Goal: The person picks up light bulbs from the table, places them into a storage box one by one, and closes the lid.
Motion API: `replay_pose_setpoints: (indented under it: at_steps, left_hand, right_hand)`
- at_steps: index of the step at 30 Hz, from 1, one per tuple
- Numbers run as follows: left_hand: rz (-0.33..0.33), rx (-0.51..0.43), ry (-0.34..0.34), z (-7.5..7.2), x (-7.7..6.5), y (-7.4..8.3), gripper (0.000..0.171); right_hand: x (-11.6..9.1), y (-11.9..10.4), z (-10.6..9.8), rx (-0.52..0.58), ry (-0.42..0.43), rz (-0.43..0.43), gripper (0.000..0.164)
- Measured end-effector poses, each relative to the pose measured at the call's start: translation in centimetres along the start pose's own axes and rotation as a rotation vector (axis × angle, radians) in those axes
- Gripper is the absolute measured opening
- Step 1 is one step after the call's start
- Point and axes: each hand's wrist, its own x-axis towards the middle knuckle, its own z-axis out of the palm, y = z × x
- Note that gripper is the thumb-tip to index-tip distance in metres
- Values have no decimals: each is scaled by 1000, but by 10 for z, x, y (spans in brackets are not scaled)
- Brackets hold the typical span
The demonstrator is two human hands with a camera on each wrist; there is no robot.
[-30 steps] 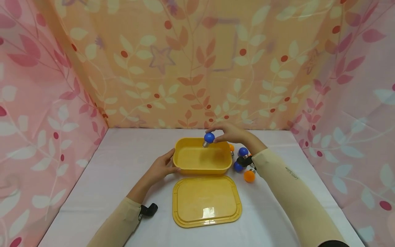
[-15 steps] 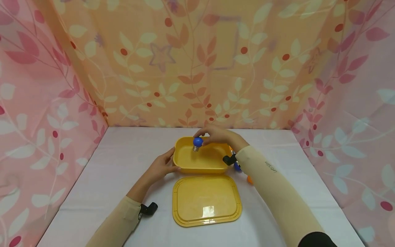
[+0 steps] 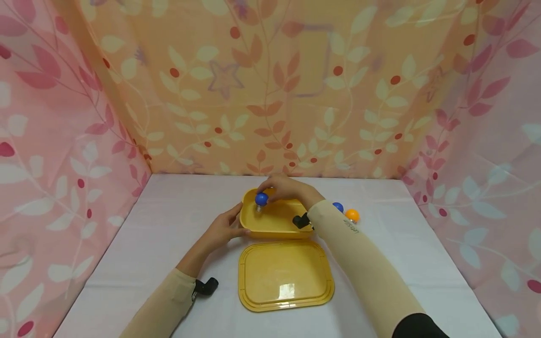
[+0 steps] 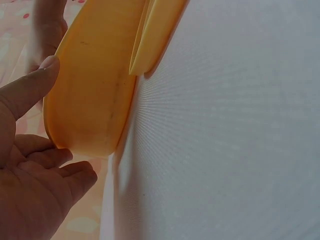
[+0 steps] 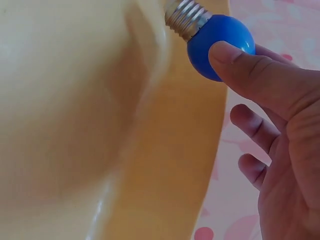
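Note:
My right hand (image 3: 285, 188) pinches a blue light bulb (image 3: 261, 199) between thumb and fingers, over the left part of an open yellow plastic box (image 3: 274, 233). In the right wrist view the bulb's metal screw base (image 5: 187, 19) points away from the hand, and the other fingers hang free. My left hand (image 3: 220, 230) holds the left end of the box, with its thumb and fingers spread about the corner. The left wrist view shows the thumb (image 4: 42, 75) at the box's rim. Part of the box's inside is hidden by the right hand and wrist.
A yellow lid (image 3: 286, 277) lies flat on the white tabletop (image 3: 169, 202) in front of the box. Right of the box are another blue bulb (image 3: 338, 206) and an orange bulb (image 3: 352, 215), partly behind the right sleeve. Patterned cloth walls (image 3: 270, 94) enclose the back and sides.
My right hand has carried the blue bulb leftward and slightly toward me, from above the back of the box to its left part. The left hand and lid have stayed in place.

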Motion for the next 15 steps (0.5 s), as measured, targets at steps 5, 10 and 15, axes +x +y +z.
replay_pose_setpoints:
  at_steps: [5, 10, 15]
  left_hand:
    - [7, -6, -4, 1, 0, 0, 100]
    - [6, -6, 0, 1, 0, -1, 99]
    - [12, -13, 2, 0, 1, -2, 99]
  right_hand:
    - [8, -1, 7, -43, -9, 36, 39]
    - [15, -3, 13, -93, -27, 61, 39]
    - [20, -7, 15, -130, -32, 57, 40]
